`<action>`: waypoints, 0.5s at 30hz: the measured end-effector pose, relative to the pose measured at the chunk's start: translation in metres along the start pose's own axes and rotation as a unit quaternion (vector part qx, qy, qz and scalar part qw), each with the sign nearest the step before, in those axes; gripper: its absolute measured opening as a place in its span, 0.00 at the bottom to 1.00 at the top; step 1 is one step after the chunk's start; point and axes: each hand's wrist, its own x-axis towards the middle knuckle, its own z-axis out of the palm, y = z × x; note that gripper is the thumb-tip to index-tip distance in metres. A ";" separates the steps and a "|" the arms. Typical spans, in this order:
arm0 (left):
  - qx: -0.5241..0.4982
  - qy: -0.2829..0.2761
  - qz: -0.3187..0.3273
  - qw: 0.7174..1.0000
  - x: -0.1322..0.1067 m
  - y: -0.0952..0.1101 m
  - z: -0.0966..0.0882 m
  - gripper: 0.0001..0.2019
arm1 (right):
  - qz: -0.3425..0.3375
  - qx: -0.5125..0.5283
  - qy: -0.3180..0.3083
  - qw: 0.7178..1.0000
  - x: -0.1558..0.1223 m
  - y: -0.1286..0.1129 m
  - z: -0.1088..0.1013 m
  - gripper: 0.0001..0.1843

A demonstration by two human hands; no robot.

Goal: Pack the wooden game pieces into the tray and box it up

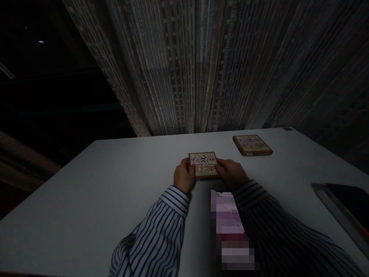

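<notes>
A flat Chinese chess box with a printed cover is gripped between my two hands above the middle of the white table. My left hand is closed on its left edge, thumb on the cover. On the opposite edge, my right hand holds it the same way. Whether the box touches the table I cannot tell. A second, similar box lies flat farther back, to the right of my right hand. Below the held box lies a phone with a lit, partly blurred-out screen, beside my right sleeve.
The white table reaches back to a striped curtain. A dark flat item with a pale edge lies at the right side. Near the back right corner is a small dark square. The room on the left is very dark.
</notes>
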 end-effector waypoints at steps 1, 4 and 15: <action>0.000 0.001 -0.004 1.000 0.000 0.001 0.000 0.17 | 0.001 -0.004 -0.001 1.000 0.000 0.000 0.000 0.21; -0.011 0.000 -0.013 1.000 -0.001 0.002 -0.001 0.17 | -0.003 -0.017 0.001 1.000 0.001 -0.001 -0.001 0.20; -0.104 0.005 -0.025 0.994 0.001 -0.002 0.002 0.15 | -0.004 -0.023 -0.004 1.000 0.001 0.000 0.000 0.21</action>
